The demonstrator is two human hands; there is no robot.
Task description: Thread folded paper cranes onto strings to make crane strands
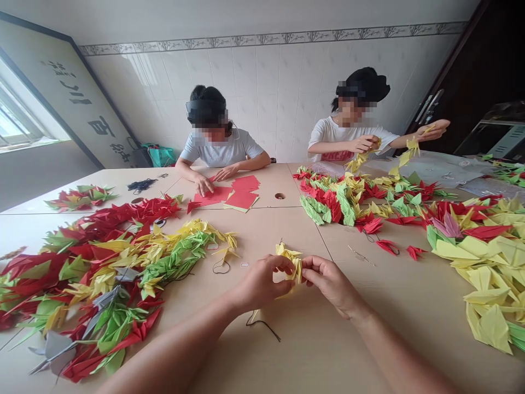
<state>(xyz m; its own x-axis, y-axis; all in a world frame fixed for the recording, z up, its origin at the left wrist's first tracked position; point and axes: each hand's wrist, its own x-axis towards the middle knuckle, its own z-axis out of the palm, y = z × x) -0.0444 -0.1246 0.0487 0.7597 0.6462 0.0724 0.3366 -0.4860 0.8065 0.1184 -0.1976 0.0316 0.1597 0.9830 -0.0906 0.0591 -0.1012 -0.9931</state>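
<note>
Just above the table, near the middle, is a small bunch of yellow folded paper cranes (289, 251). My left hand (262, 282) curls its thumb and fingers around the bunch from the left. From the right, my right hand (328, 282) pinches at its edge; the fingertips partly hide what they grip. A thin dark point sticks up from the top of the bunch, too small to name. Below my hands a dark thread (264, 324) trails on the table beside a bit of yellow paper.
Strings of coloured paper cranes are heaped at left (98, 273) and right (488, 273). Across the table (229, 339), one person handles red paper squares (241, 191); another holds up yellow cranes (410, 150). Right of my hands lies a thin needle-like piece (361, 255).
</note>
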